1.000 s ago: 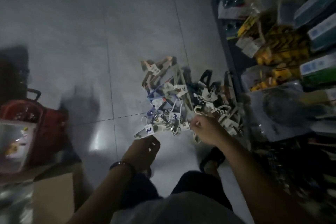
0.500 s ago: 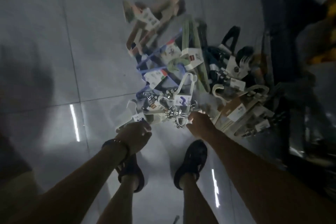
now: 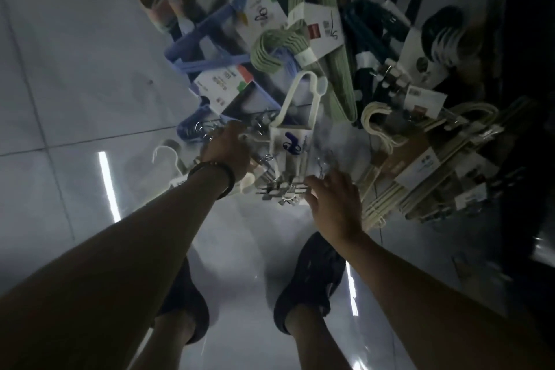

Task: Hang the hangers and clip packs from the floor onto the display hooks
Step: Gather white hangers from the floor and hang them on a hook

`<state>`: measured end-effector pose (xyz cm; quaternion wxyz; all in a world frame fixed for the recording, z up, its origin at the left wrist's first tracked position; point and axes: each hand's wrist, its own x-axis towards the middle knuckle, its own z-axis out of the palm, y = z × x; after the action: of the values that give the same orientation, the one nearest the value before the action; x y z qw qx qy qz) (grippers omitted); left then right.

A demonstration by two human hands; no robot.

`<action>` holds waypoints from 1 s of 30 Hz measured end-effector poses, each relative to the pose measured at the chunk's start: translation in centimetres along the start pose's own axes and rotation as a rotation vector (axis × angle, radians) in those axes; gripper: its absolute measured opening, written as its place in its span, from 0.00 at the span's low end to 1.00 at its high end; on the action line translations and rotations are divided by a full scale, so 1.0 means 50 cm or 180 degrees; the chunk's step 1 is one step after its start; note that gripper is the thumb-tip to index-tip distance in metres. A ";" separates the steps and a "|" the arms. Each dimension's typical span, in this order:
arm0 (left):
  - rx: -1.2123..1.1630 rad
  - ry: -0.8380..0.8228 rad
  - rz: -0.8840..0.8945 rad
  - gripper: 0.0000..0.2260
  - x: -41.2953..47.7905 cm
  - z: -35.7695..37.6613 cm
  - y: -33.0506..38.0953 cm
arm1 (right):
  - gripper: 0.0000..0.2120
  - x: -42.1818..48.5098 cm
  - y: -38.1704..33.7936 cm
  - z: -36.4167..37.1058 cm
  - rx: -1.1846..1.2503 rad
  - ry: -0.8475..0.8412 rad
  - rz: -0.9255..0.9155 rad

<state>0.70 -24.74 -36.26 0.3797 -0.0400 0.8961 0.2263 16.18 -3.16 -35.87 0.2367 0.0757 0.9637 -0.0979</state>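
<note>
White clip pack [image 3: 289, 153] on the floor [image 3: 75, 69] sits between your left hand [image 3: 225, 156] and right hand [image 3: 333, 201]; I cannot tell what either hand's fingers hold.

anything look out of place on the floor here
Yes: hanger bundles lie in a jumbled heap on the floor, green hangers, blue hangers and cream hangers crossing at angles, a clip pack tangled at the near edge between the left hand and right hand.

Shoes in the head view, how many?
2. Left shoe partly behind the left forearm; right shoe left of the right forearm, near the hanger pile. None seems hidden.
</note>
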 end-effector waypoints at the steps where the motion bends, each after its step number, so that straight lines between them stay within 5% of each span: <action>1: 0.0108 0.0012 -0.0004 0.18 0.004 -0.008 0.008 | 0.11 -0.008 0.017 -0.007 0.0254 0.0162 -0.0006; 6: 0.0508 0.0083 0.0291 0.10 -0.014 -0.019 0.032 | 0.14 0.063 0.060 -0.067 0.0892 0.0581 0.0726; 12: 0.0115 0.0432 -0.0067 0.11 -0.108 -0.049 -0.024 | 0.25 0.151 0.015 -0.134 0.1021 0.0156 0.1800; 14: 0.0043 0.0459 -0.0103 0.12 -0.133 -0.086 -0.061 | 0.28 0.124 -0.033 -0.141 0.1007 0.0318 0.1574; 17: 0.0095 0.0439 0.0077 0.10 -0.163 -0.160 -0.090 | 0.29 0.078 -0.107 -0.143 0.1196 0.0545 0.0497; 22: 0.0407 0.0053 0.0622 0.10 -0.174 -0.254 -0.117 | 0.37 0.047 -0.251 -0.162 -0.0076 0.0407 -0.1292; 27: 0.0190 0.0122 0.1200 0.10 -0.172 -0.294 -0.135 | 0.31 0.064 -0.310 -0.170 -0.0456 0.0088 -0.1455; 30: -0.0317 0.0231 0.1078 0.18 -0.187 -0.288 -0.161 | 0.28 0.064 -0.326 -0.196 -0.0429 -0.0040 -0.1313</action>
<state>-0.22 -39.15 -23.98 0.3012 0.0846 0.8908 0.3295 5.91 -16.46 -26.36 0.2222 -0.1398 0.9616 -0.0800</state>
